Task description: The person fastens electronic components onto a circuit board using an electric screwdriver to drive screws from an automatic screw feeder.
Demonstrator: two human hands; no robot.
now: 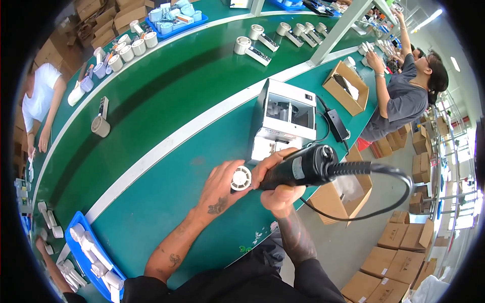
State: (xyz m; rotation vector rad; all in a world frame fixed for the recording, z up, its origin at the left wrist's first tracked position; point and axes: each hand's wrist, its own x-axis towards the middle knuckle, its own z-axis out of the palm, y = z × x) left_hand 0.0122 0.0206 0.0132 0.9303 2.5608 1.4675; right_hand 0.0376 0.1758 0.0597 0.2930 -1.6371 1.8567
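Observation:
My left hand (218, 186) is closed round a white part with a round, spoked end (241, 178), held above the green bench. Gripped in my right hand (279, 197) is a black electric screwdriver (305, 165), lying nearly level with its tip end toward the white part. The tip is hidden behind my fingers, so I cannot tell whether it touches the part. A thick black cable (391, 169) loops from the driver's back end. Just beyond my right hand stands a white boxy machine (290, 129) with a window, which looks like a screw feeder.
A green conveyor (166, 91) curves past the bench, carrying white round-headed parts (243, 45). At the lower left is a blue tray (83, 224) of white parts. Open cartons (348, 86) flank the bench's right side. A co-worker (411, 86) stands at the far right, another person (43, 96) at left.

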